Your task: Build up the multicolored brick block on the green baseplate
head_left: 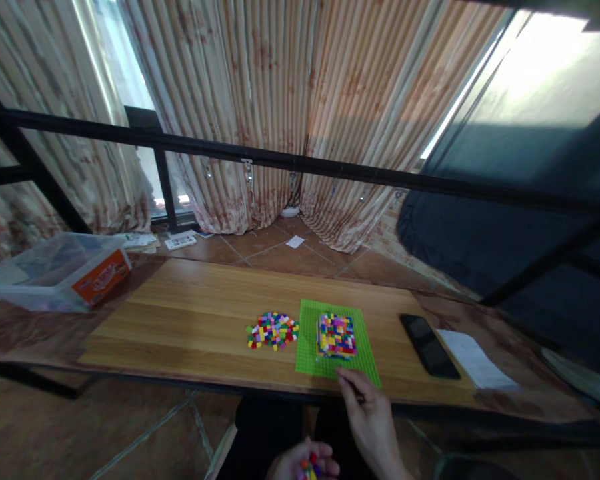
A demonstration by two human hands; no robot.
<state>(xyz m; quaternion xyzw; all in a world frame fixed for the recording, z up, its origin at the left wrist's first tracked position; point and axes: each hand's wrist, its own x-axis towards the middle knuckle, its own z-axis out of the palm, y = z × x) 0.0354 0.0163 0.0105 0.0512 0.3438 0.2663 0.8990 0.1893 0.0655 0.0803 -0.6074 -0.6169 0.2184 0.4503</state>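
Observation:
My left hand (286, 465) is palm up at the bottom of the view, its fingers curled round several small coloured toy bricks (309, 467). Over the front edge of a green baseplate (308, 353), my right hand (371, 415) has thumb and forefinger brought together. Whether a brick sits between those fingertips is too small to make out. A block built of many multicoloured bricks (337, 335) stands on the baseplate, just beyond my right fingertips. To the left of the plate lies a loose pile of toy bricks (273, 331).
On the wooden board (195, 313), a black phone (429, 345) lies to the right, beside a sheet of white paper (475, 359). A clear plastic box (45, 267) with an orange label stands at the far left. A black metal bar (280, 160) crosses beyond the table.

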